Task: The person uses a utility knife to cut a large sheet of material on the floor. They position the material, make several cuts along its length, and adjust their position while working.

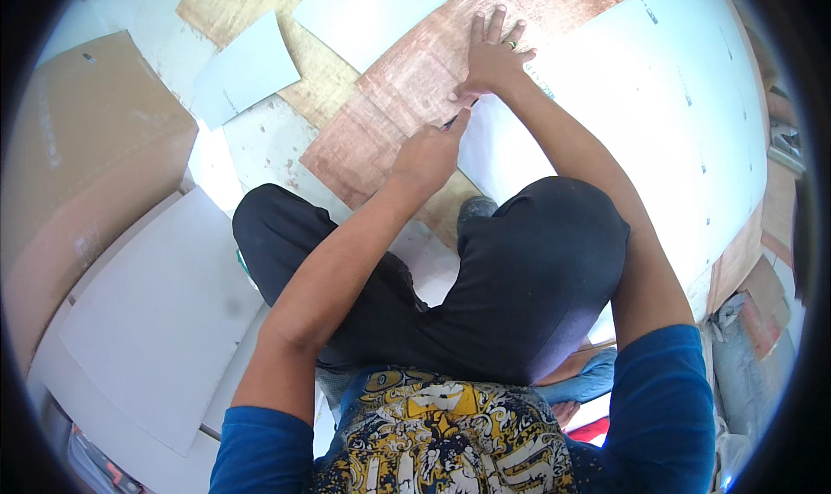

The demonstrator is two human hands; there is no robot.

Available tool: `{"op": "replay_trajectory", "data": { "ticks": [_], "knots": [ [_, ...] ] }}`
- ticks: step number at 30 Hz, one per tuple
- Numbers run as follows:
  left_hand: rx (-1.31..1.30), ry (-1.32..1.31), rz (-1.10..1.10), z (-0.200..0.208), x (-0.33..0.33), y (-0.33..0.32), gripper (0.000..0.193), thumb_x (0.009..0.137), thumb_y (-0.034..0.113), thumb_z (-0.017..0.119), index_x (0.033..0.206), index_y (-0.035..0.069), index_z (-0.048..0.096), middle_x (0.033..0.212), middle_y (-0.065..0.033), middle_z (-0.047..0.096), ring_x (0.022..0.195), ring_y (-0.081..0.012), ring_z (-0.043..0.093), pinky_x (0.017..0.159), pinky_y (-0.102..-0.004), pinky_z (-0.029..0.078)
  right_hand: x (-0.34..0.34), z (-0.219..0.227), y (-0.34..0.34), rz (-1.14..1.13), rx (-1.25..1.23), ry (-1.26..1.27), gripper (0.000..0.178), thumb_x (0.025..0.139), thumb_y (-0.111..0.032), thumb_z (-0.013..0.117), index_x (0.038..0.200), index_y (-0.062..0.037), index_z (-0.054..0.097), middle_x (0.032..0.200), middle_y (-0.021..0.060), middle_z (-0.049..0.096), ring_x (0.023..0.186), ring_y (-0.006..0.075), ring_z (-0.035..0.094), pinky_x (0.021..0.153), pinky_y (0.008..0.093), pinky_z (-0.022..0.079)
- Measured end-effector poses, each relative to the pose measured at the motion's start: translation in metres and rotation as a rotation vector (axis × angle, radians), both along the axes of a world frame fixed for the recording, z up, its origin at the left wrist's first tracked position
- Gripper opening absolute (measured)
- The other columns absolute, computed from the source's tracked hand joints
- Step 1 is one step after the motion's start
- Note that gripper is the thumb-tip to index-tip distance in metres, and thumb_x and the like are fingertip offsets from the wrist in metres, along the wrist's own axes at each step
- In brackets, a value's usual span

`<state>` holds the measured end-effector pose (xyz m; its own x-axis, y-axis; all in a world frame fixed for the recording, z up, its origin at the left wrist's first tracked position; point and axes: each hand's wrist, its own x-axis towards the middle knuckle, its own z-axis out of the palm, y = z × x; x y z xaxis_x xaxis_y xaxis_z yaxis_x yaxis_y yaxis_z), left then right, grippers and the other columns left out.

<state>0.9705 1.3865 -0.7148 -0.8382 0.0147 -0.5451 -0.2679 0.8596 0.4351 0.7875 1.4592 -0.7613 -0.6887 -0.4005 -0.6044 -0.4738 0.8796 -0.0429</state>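
My left hand is closed round a slim dark tool, mostly hidden in the fist. The tool's thin end points toward my right hand, at the edge of a large white sheet; I cannot tell whether it is a cutter or a pen. My right hand lies open with fingers spread, a ring on one of them. It rests where the white sheet meets a reddish-brown wooden board. That board lies partly under the sheet.
Smaller white pieces and another white sheet lie on pale plywood ahead. To the left stands a large cardboard box, with stacked white panels nearer me. A grey bundle sits at the right edge.
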Motion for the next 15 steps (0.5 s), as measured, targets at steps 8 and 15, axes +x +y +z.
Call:
{"op": "replay_trajectory", "data": {
  "ticks": [8, 15],
  "knots": [
    [-0.065, -0.011, -0.018, -0.007, 0.022, -0.002, 0.060, 0.100, 0.006, 0.046, 0.159, 0.013, 0.043, 0.101, -0.0292, 0.070, 0.089, -0.0438, 0.074, 0.078, -0.0533, 0.060, 0.003, 0.005, 0.005, -0.017, -0.019, -0.018, 0.160, 0.059, -0.058, 0.099, 0.169, -0.0071, -0.004, 0.172, 0.0309, -0.016, 0.154, 0.0650, -0.002, 0.110, 0.0860, 0.024],
    [-0.092, -0.108, -0.044, 0.007, 0.029, -0.011, 0.061, 0.102, 0.007, 0.044, 0.162, 0.016, 0.039, 0.100, -0.0277, 0.071, 0.089, -0.0442, 0.074, 0.078, -0.0537, 0.060, 0.001, 0.001, 0.005, -0.018, -0.033, 0.000, 0.159, 0.058, -0.057, 0.099, 0.169, -0.0071, -0.003, 0.173, 0.0309, -0.014, 0.154, 0.0651, -0.002, 0.110, 0.0860, 0.025]
  ]
}}
